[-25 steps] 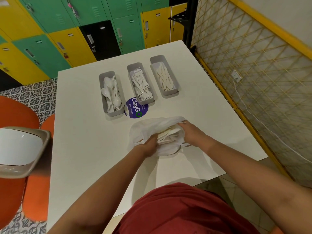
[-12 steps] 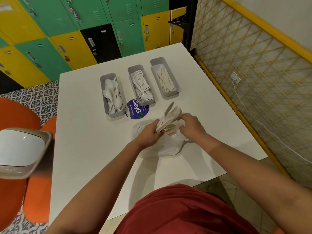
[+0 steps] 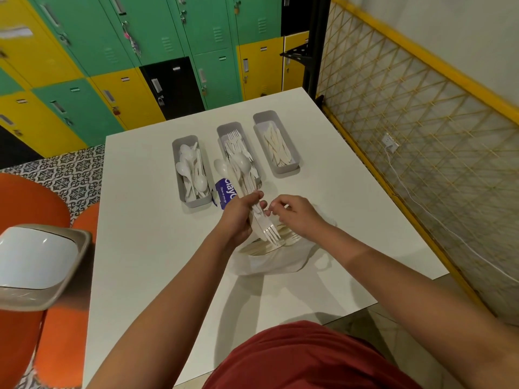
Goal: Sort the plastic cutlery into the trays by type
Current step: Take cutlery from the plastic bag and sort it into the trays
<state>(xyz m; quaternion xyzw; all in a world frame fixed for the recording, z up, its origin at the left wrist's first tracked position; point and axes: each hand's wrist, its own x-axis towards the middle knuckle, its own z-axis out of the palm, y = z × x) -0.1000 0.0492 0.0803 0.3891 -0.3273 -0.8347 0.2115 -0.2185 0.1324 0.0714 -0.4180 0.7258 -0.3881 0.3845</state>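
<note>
Three grey trays stand in a row on the white table (image 3: 146,248): the left tray (image 3: 176,175) holds spoons, the middle tray (image 3: 229,130) holds forks, the right tray (image 3: 292,153) holds knives. My left hand (image 3: 238,217) grips a mixed bundle of white cutlery (image 3: 244,175), spoon bowls pointing away over the middle tray, fork tines pointing toward me. My right hand (image 3: 295,217) hovers just right of the bundle, fingers pinched near it, holding nothing I can make out. Under both hands lies a white plastic bag (image 3: 275,262) with more cutlery inside.
A round blue sticker (image 3: 224,192) sits on the table between the trays and my hands. A beige swing-lid bin (image 3: 39,265) and orange seats stand at the left. A yellow-framed mesh fence runs along the right edge; lockers stand behind.
My left hand has lifted the bundle out of the bag and stood it more upright, toward the trays. My right hand has come off the bundle.
</note>
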